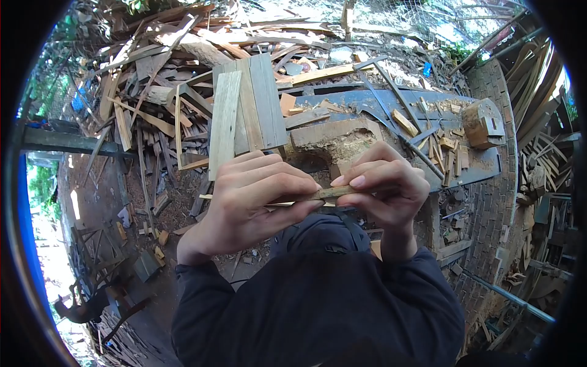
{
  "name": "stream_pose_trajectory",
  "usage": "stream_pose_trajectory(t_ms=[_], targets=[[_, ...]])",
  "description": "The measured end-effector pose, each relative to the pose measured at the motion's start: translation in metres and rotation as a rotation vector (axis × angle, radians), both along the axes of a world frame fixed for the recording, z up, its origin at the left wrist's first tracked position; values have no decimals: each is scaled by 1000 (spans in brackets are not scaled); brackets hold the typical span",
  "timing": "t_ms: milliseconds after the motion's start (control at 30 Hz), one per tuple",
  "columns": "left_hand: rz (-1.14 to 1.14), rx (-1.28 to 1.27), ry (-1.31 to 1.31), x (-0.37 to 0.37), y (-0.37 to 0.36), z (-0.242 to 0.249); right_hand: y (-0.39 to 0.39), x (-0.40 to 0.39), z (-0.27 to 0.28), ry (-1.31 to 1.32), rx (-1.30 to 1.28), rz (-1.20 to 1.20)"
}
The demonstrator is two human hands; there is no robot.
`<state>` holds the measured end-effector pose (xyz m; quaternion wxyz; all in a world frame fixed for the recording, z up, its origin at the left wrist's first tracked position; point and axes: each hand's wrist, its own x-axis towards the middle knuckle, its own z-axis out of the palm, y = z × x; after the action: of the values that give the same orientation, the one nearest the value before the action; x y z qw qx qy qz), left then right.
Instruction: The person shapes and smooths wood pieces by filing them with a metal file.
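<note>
In front of my chest, a small narrow wooden strip (333, 192) lies level between my two hands. My left hand (260, 186) pinches its left end between thumb and fingers, and the palm hides that end. At the other end my right hand (388, 183) grips the strip, with the thumb below and fingertips on top. Just beyond my hands stands a rough, hollowed wooden block (336, 137). Pale flat boards (244, 104) lean behind my left hand.
A dark work surface (452, 171) to the right carries wood offcuts, metal bars and a cut log (483, 125). Behind the boards rises a large heap of scrap wood (165, 92). A brick edge (495, 202) runs along the right; debris covers the ground (116, 183) at left.
</note>
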<state>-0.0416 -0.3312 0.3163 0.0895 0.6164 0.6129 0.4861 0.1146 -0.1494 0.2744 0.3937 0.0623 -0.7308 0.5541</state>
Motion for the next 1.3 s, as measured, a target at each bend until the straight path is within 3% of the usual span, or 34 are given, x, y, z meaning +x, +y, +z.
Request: stream_pose_trajectory(t_ms=[533, 1300], targets=[[5, -67, 11, -3, 4, -2, -2, 1, -3, -84, -80, -29], [-37, -100, -107, -6, 1, -2, 2, 4, -7, -73, 4, 50]])
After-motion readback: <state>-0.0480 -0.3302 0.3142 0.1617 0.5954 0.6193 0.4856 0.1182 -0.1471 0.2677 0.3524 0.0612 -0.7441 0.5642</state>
